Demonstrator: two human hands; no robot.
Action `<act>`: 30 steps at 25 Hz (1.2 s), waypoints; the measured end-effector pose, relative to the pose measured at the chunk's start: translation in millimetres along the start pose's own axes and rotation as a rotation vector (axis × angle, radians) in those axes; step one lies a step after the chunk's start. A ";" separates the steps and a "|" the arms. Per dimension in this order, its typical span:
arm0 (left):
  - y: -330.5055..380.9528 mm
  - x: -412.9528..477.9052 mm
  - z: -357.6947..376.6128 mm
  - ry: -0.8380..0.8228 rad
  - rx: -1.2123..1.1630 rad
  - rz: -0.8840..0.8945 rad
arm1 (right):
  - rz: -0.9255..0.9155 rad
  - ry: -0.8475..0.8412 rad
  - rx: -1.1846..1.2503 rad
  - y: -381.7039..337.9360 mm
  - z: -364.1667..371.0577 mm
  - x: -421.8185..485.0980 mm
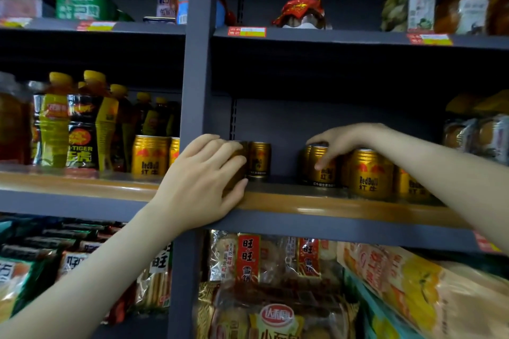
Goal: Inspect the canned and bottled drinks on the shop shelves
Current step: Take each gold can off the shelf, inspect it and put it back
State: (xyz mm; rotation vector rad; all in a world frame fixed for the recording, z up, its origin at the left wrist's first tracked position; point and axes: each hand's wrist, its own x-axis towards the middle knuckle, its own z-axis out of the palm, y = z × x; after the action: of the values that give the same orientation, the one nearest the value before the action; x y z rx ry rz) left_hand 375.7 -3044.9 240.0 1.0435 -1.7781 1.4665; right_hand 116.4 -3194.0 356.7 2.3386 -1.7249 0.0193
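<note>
Gold cans within left grip, right grip

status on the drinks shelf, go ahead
Left hand grips a gold can beside the shelf post. Right hand grips a second gold can by its top. Neighbouring cans crowd close.

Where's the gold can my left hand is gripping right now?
In the head view, the gold can under the left hand stands on the middle shelf, just right of the grey upright, with another Red Bull can close on its right.
</note>
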 end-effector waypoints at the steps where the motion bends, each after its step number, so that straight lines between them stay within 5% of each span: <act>1: -0.6 0.1 -0.8 0.003 -0.012 0.007 | -0.025 -0.040 -0.081 -3.7 -1.3 0.3; 6: -16.7 -5.7 -5.1 -0.009 -0.007 0.026 | -0.094 -0.012 -0.491 -29.8 -3.8 7.0; 12: -24.4 -8.5 -0.8 -0.012 0.002 0.028 | -0.581 0.431 -0.872 -73.1 1.3 38.8; 17: -24.1 -10.2 2.5 0.024 -0.062 0.039 | -0.570 0.196 -1.301 -69.6 12.0 84.6; 30: -26.4 -9.5 0.1 0.034 -0.002 0.033 | -0.564 0.305 -1.548 -96.5 24.7 107.5</act>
State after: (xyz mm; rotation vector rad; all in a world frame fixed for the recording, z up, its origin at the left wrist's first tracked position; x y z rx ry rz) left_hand 403.3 -3045.3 245.4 0.9869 -1.7810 1.4936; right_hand 237.1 -3273.1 331.4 1.3338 -0.4063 -0.7140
